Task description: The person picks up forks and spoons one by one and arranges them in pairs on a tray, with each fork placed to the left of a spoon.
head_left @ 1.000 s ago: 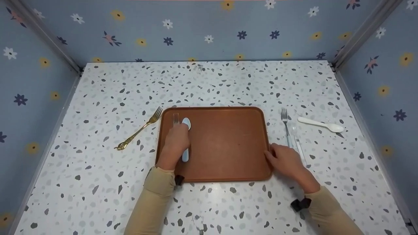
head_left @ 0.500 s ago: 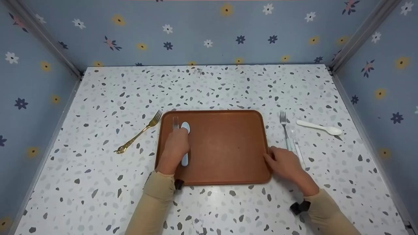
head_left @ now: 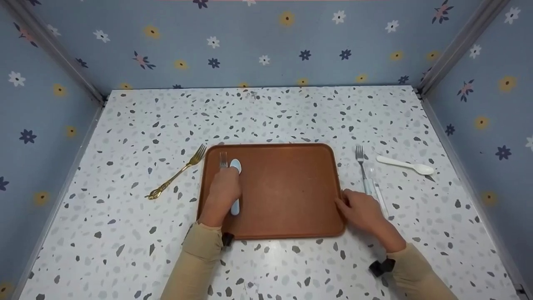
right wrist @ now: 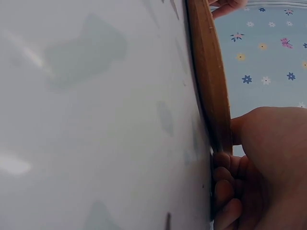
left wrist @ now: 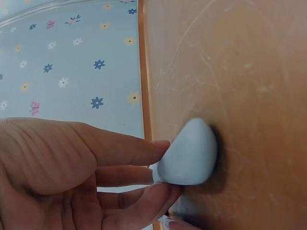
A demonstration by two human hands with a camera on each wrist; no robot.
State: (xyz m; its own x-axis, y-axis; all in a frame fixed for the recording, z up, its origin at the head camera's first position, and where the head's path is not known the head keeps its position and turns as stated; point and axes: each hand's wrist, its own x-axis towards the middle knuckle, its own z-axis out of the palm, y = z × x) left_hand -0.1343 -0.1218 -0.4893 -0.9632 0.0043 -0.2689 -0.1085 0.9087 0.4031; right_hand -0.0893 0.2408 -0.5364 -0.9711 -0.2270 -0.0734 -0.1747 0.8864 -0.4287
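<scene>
My left hand (head_left: pixel 222 192) is over the left part of the brown tray (head_left: pixel 287 189), its thumb and fingers pinching a pale blue spoon (head_left: pixel 235 208). The left wrist view shows the spoon's smooth rounded end (left wrist: pixel 192 155) close over the tray surface. Beside the spoon lie the tines of a fork (head_left: pixel 223 158); the hand hides the rest of it. At the tray's right edge my right hand (head_left: pixel 365 211) grips the rim, thumb on the rim and fingers curled low against the outer side, as the right wrist view shows.
Left of the tray rests an ornate golden fork (head_left: pixel 178 173). Right of it lie a fork with a pale handle (head_left: pixel 367 186), a slim clear-and-white utensil (head_left: pixel 379 197) and a white spoon (head_left: pixel 402 162). Flowered blue walls (head_left: pixel 258 41) enclose the speckled table (head_left: pixel 266 116).
The head view has tilted up slightly, so everything sits a little lower in it. Both hands, the tray and the cutlery keep their places relative to one another.
</scene>
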